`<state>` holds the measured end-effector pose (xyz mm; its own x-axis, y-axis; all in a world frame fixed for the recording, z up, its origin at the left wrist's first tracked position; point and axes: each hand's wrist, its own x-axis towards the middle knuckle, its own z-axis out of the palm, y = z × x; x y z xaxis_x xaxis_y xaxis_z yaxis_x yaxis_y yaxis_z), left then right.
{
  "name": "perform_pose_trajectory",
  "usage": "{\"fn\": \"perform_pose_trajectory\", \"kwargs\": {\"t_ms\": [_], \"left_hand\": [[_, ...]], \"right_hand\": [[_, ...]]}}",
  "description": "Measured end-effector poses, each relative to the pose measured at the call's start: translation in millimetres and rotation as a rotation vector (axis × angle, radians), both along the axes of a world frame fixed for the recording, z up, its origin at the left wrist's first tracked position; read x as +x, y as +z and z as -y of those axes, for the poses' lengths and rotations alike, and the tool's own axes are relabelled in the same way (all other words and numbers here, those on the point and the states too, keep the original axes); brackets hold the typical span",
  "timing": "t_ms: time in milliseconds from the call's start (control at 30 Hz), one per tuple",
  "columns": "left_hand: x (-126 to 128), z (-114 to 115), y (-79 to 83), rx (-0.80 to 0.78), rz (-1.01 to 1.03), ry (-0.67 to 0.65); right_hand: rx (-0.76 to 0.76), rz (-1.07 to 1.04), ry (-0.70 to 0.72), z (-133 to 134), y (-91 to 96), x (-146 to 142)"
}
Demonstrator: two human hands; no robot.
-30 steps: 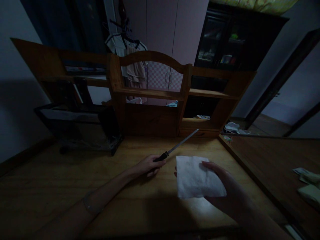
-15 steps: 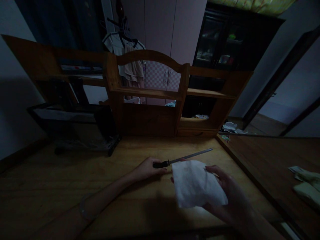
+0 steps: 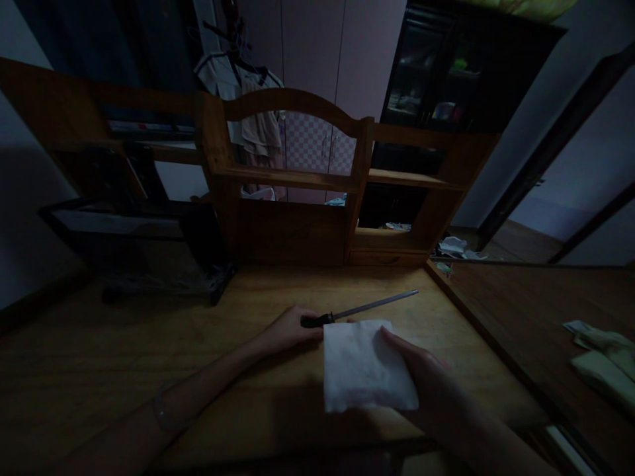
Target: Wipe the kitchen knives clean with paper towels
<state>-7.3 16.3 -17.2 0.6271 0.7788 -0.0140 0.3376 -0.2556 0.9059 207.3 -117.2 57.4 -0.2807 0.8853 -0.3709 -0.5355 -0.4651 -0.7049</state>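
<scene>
My left hand point(image 3: 294, 328) is closed around the black handle of a sharpening steel point(image 3: 376, 304), low over the wooden desk point(image 3: 268, 297). The steel's thin grey rod points to the right and slightly away from me. In my right hand point(image 3: 421, 373) is a folded white cloth or paper point(image 3: 366, 367), pinched with the thumb on top and the fingers mostly hidden underneath. Its upper edge lies just below the rod near the handle; whether the two touch, I cannot tell.
A wooden shelf unit point(image 3: 290, 177) runs along the desk's back. On the left stands a dark knife block point(image 3: 133, 238) with black-handled tools in it. Light cloth point(image 3: 608, 370) lies on the brown surface at the right. Clothes point(image 3: 248, 106) hang behind the shelf.
My right hand has brought the white cloth or paper left, closer to the steel's handle, and it now looks flatter and squarer. My left hand keeps its grip. The view has shifted slightly.
</scene>
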Motion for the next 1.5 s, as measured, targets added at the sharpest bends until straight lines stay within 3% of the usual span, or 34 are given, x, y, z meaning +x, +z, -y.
{"fn": "perform_pose_trajectory", "kwargs": {"t_ms": [133, 400, 500, 633, 667, 733, 833, 900, 967, 1100, 1233, 1367, 1500], "left_hand": [[0.2, 1.9, 5.0, 0.017, -0.006, -0.016], [-1.1, 2.8, 6.5, -0.002, -0.014, -0.006], [-1.4, 3.3, 6.8, -0.002, -0.008, -0.001], [-1.5, 4.9, 7.8, -0.031, 0.004, -0.006], [-1.6, 5.2, 7.7, -0.032, 0.001, -0.005], [-1.9, 5.1, 6.6, -0.023, -0.004, 0.0], [-2.3, 3.5, 3.2, -0.005, -0.019, -0.011], [-2.4, 1.9, 0.0, 0.005, -0.028, -0.01], [-2.3, 0.5, -3.2, 0.009, -0.026, -0.002], [-2.7, -1.1, -6.9, 0.021, -0.015, 0.001], [-3.7, -0.4, -5.5, -0.01, -0.032, -0.023], [-2.5, 2.7, -1.1, -0.003, -0.014, -0.033], [-0.7, 4.1, 2.3, 0.054, 0.057, -0.083]], "right_hand": [[-0.001, -0.166, 0.028, 0.9, 10.8, -0.4], [-0.004, -0.186, 0.02, 0.2, 16.2, -2.0], [0.001, -0.088, 0.013, 0.8, 11.6, -0.3], [0.09, 0.227, -0.017, 4.7, -0.7, 3.0], [0.179, 0.356, -0.051, 5.9, -2.1, 4.6], [0.534, 0.715, -0.115, 8.4, -0.1, 9.4], [1.349, 1.351, -0.149, 13.0, 13.4, 18.6], [1.788, 1.632, -0.063, 16.5, 22.4, 22.8], [1.991, 1.783, -0.016, 19.9, 25.7, 24.2], [1.986, 1.876, -0.081, 21.8, 18.6, 23.9], [1.897, 1.868, -0.014, 8.0, 12.3, 25.9], [1.694, 1.854, 0.034, -19.3, -0.5, 25.3], [1.509, 1.853, 0.16, -42.4, -29.2, 20.1]]}}
